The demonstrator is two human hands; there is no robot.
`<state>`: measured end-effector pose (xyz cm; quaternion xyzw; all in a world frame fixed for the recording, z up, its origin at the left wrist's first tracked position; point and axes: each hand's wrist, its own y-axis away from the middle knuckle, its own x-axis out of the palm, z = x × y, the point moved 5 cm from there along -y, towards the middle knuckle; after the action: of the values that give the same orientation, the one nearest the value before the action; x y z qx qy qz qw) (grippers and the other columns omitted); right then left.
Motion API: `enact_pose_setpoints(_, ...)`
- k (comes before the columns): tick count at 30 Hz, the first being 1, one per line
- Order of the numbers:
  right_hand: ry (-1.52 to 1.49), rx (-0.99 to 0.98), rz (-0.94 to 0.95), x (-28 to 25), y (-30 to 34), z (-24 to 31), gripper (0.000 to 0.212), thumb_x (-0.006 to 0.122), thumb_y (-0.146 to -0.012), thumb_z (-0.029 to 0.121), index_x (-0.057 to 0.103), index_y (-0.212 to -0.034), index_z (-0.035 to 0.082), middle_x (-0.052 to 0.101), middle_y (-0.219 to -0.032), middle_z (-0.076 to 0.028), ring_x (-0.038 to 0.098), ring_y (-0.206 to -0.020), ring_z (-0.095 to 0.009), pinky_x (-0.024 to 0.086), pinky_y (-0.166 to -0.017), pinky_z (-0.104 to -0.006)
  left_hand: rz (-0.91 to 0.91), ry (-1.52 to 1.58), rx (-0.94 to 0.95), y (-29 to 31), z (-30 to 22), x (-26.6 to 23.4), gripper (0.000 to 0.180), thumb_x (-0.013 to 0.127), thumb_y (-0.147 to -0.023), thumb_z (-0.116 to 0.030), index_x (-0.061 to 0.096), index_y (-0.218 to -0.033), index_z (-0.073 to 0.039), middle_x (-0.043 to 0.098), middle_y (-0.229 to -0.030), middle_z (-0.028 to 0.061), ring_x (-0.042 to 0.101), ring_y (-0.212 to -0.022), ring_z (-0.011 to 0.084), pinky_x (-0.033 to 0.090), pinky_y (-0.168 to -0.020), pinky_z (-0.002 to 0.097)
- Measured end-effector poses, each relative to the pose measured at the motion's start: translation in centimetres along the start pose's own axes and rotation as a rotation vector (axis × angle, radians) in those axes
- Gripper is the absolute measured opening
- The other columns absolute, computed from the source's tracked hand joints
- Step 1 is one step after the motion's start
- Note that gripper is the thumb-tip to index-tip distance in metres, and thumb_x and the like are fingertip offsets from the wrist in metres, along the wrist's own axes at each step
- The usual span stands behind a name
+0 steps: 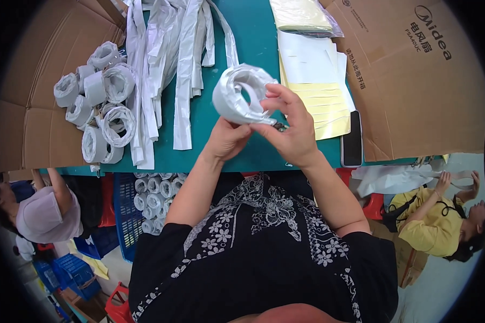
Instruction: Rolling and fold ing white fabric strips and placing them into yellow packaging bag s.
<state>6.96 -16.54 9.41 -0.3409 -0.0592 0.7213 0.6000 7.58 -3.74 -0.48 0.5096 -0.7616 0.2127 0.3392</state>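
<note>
Above the table's front part I hold a thick white coil (229, 99), a ring of wrapped, crinkled strip. My left hand (227, 141) is closed on the coil's lower side, thumb against its edge. My right hand (295, 126) grips the right side, with fingers at the ring's opening and the thumb underneath. A small dark metal piece (278, 126) shows by my right thumb. Behind the coil a flat white strip (227, 40) runs up to the far side; whether it joins the coil I cannot tell. Several long white strips (151, 81) lie left of my hands.
Several finished-looking white coils (94, 89) are piled by an open cardboard box (32, 107) at left. On the green table (253, 32), yellow and white sheets (318, 102) and a phone (352, 140) lie right, beside cardboard (415, 107). A blue crate (125, 215) holds more coils below. Two people sit nearby.
</note>
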Motion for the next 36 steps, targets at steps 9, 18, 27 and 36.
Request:
enact_pose_setpoints(9,0.262,-0.241,0.077,-0.7,-0.7,0.4,0.068,0.075,-0.064,0.004,0.043,-0.124,0.006,0.062,-0.092,-0.010,0.059,-0.087,-0.023,0.050,-0.072,-0.0319,-0.311,-1.651,0.797,1.8,-9.6,6.7,0.031,0.077,-0.062,-0.029,0.063,-0.080,-0.006,0.049,-0.087,0.0085,0.046,-0.084,0.0235,0.038,-0.076,0.0339)
enact_pose_setpoints(18,0.011,0.134,0.282,-1.8,-0.7,-2.2,0.045,0.067,-0.076,0.010,0.047,-0.115,0.000,0.064,-0.083,-0.007,0.058,-0.072,-0.015,0.048,-0.065,-0.0272,0.054,-1.556,0.701,0.4,-7.2,8.6,0.013,0.073,-0.068,-0.018,0.071,-0.080,-0.016,0.063,-0.085,-0.0067,0.048,-0.088,0.0189,0.032,-0.083,0.0329)
enact_pose_setpoints(27,-0.426,0.521,0.788,-0.5,0.1,-3.6,0.044,0.065,-0.078,0.006,0.047,-0.118,0.000,0.065,-0.088,-0.008,0.059,-0.084,-0.011,0.048,-0.073,-0.0236,0.332,-1.746,0.868,2.9,-5.2,7.2,0.043,0.074,-0.061,-0.023,0.064,-0.102,-0.019,0.060,-0.099,-0.0044,0.051,-0.095,0.0169,0.030,-0.091,0.0408)
enact_pose_setpoints(36,-0.924,0.796,0.664,1.4,1.7,-4.4,0.040,0.057,-0.086,0.011,0.046,-0.122,-0.002,0.059,-0.107,-0.009,0.057,-0.097,-0.013,0.046,-0.084,-0.0268,0.349,-1.676,1.117,3.7,-6.1,6.6,0.035,0.072,-0.059,-0.016,0.068,-0.094,-0.020,0.059,-0.094,-0.0048,0.055,-0.086,0.0157,0.037,-0.087,0.0411)
